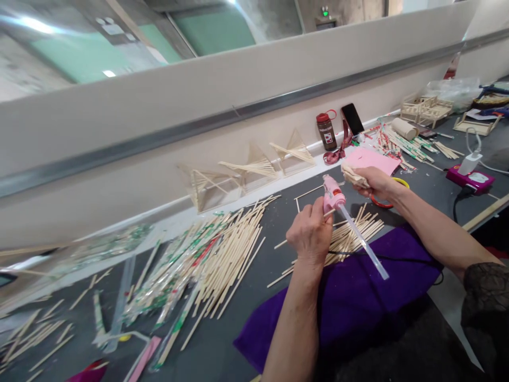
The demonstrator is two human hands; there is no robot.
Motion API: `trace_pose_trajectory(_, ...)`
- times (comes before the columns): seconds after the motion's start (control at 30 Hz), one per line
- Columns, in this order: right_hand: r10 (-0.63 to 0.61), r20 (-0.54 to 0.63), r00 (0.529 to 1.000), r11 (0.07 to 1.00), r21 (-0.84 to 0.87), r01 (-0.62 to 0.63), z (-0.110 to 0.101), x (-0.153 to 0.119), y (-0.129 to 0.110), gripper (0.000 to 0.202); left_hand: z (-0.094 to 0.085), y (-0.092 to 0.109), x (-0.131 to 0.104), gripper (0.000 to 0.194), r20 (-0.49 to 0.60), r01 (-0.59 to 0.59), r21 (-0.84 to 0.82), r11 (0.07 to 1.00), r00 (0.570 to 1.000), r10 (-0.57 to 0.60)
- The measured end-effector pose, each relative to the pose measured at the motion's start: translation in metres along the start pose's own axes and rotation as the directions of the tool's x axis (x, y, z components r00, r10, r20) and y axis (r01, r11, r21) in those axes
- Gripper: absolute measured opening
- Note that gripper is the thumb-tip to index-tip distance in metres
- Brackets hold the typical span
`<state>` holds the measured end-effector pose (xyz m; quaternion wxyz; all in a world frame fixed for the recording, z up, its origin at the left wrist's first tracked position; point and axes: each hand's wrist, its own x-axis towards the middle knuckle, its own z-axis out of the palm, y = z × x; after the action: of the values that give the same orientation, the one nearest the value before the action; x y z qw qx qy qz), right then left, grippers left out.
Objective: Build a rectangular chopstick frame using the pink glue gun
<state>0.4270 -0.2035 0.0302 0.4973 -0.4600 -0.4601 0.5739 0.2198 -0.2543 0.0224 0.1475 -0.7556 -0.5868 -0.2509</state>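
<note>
My left hand (310, 233) is closed around a pink hot glue gun (333, 192). A long translucent glue stick (365, 244) sticks out of its back end. In my right hand (376, 183) is a folded beige cloth or tissue (355, 176), gripped near the gun's nozzle; I cannot tell whether the two touch. Below both hands, loose wooden sticks (358, 231) lie in a pile beside a purple cloth (358, 297). Just behind the gun, thin sticks form a corner (298, 205) on the table. A red and yellow scissors handle (400, 183) shows under my right wrist.
A large chopstick pile (234, 254), partly in wrappers, spreads to the left. Twisted stick models (254, 165) stand along the wall. A brown bottle (326, 131), a phone (352, 119), pink paper (371, 159) and a purple power strip (471, 179) sit to the right.
</note>
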Motion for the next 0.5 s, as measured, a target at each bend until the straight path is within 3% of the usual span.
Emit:
trace_pose_trajectory(0.13,0.129,0.122,0.984,0.986,-0.117,-0.115,0.017,-0.008,0.003,0.049,0.002,0.003,-0.002,0.032,0.051,-0.033,0.023,0.999,0.998,0.032)
trace_pose_trajectory(0.23,0.171,0.130,0.977,0.984,-0.077,-0.162,0.026,-0.009,0.007,0.046,0.003,0.005,-0.003,0.033,0.093,-0.040,0.026,0.999,0.995,0.038)
trace_pose_trajectory(0.37,0.098,0.062,0.993,0.991,0.085,-0.103,0.032,-0.008,0.013,0.025,0.001,0.008,-0.003,0.038,0.153,-0.034,-0.026,0.999,0.987,0.038)
trace_pose_trajectory(0.5,0.028,0.069,0.997,0.980,0.192,-0.040,0.033,-0.008,0.017,0.016,-0.008,0.008,0.001,0.044,0.232,0.023,-0.172,0.985,0.973,0.017)
